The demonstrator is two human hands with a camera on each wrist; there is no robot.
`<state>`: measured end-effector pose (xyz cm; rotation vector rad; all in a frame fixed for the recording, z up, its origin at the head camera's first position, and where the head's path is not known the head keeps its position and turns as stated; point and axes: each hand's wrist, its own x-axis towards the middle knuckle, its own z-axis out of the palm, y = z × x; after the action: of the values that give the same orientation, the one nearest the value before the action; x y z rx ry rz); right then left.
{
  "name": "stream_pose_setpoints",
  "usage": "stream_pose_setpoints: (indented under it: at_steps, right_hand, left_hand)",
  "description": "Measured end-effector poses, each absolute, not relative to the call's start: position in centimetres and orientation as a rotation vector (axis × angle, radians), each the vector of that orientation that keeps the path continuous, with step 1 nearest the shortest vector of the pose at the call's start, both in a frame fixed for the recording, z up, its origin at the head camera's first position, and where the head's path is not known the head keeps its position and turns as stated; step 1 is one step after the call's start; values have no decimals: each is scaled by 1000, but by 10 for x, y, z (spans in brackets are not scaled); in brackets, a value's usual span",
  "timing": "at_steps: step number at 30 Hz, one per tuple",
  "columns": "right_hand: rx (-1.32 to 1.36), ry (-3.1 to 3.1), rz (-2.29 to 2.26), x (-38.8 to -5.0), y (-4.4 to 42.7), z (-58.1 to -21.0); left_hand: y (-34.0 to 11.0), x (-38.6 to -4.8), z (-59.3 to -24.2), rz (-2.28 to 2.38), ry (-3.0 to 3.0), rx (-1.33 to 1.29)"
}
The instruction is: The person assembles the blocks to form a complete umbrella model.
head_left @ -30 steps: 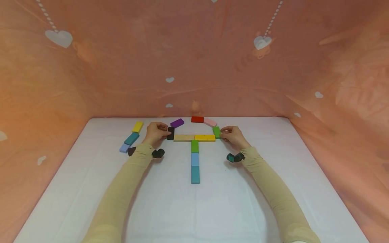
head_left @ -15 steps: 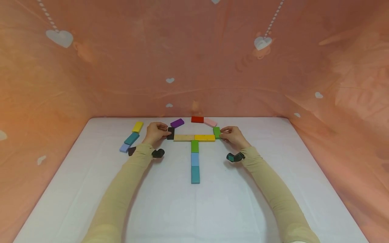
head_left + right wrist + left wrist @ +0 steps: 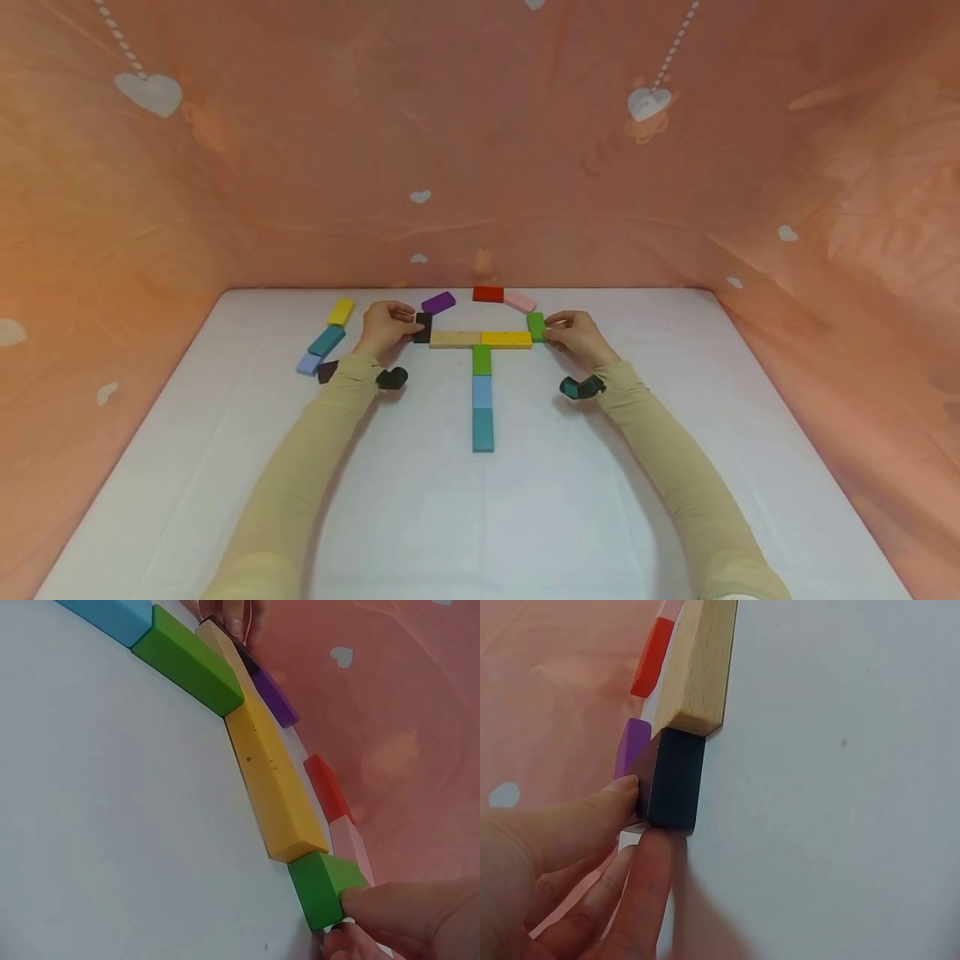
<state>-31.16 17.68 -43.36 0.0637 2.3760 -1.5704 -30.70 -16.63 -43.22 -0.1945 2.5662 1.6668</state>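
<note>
On the white worktop [image 3: 600, 500], the left hand [image 3: 384, 329] pinches the black block [image 3: 423, 327], which sits against the left end of the bare-wood block [image 3: 455, 340]. The black one's long axis runs away from the person, crosswise to the wood. The right hand [image 3: 576, 335] pinches the green block [image 3: 536, 323] at the yellow block [image 3: 506, 339]'s right end; that too points away, its far end leaning slightly left.

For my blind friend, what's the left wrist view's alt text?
A left hand grips a black block at the end of a wooden block on a white surface. Left of these lie a purple block and a red block.
</note>
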Motion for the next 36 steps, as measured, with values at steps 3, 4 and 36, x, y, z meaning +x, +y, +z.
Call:
stream_pose_setpoints:
  at_steps: [3, 4, 36]
  right_hand:
    - [56, 2380, -1567, -312, 177, -434]
    - [57, 2378, -1567, -312, 176, -434]
    - [69, 2375, -1596, -311, 178, -435]
  left_hand:
    - [-167, -307, -434, 1664, 2570, -194]
    - [-167, -307, -434, 1663, 2571, -196]
    - [-286, -292, -397, 1577, 2763, -185]
